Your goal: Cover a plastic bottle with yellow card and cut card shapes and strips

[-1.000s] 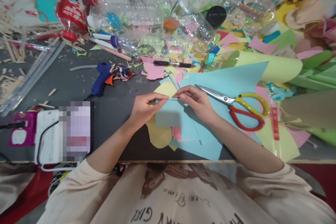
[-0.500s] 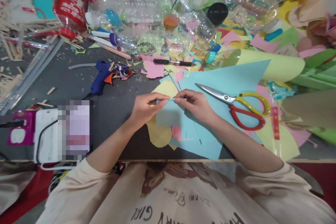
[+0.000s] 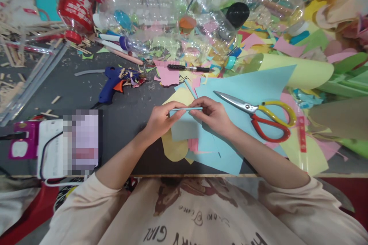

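A small light blue paper piece [image 3: 184, 125] is held just above the dark table, its top edge rolled or folded over. My left hand [image 3: 160, 120] pinches the left end of that edge. My right hand [image 3: 214, 115] pinches the right end, fingers closed on the paper. Under the piece lie a large blue sheet [image 3: 244, 88], yellow cut paper [image 3: 174, 149] and a pink scrap [image 3: 193, 144]. Scissors [image 3: 258, 114] with red and yellow handles rest on the blue sheet, just right of my right hand.
A blue glue gun [image 3: 110, 84] lies left of centre, a black pen [image 3: 188, 68] beyond the papers. Clear plastic bottles [image 3: 161, 19] and coloured paper scraps crowd the back. A rolled yellow sheet [image 3: 299, 72] is at right; a white device [image 3: 57, 145] sits near the front left edge.
Both hands have turned the top edge of the blue piece further over, so the fold looks tighter. The hands stay in nearly the same place.
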A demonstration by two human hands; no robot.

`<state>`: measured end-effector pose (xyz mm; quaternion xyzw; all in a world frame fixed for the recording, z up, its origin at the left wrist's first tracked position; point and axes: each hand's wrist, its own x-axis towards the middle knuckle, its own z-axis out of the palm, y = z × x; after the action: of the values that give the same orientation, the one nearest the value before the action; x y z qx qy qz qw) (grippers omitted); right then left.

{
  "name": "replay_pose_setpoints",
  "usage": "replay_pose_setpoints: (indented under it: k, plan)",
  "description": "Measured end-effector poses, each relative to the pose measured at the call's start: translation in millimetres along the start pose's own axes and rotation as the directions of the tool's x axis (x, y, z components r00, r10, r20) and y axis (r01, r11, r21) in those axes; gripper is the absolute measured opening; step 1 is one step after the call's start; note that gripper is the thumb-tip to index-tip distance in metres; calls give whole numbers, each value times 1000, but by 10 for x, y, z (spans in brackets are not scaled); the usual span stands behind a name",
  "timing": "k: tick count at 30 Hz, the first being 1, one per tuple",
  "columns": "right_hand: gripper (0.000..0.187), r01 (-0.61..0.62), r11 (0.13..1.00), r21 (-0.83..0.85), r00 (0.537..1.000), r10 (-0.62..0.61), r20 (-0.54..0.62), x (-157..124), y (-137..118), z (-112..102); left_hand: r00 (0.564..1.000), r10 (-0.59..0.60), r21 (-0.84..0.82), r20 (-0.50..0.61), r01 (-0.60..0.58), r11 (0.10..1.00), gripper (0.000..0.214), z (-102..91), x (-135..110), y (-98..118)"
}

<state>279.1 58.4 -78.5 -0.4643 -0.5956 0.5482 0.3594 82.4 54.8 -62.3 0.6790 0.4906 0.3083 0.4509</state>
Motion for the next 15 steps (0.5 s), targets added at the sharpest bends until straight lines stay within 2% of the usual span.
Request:
replay_pose_setpoints:
  k: [7, 15]
  plan:
    - [23, 24, 1000, 0, 1000, -24, 19, 2, -39, -15, 999, 12, 48, 34, -14, 999, 41, -3, 3, -27]
    - [19, 47, 999, -7, 999, -47, -2, 1, -38, -12, 998, -19, 70, 55, 15, 997, 42, -12, 9, -28]
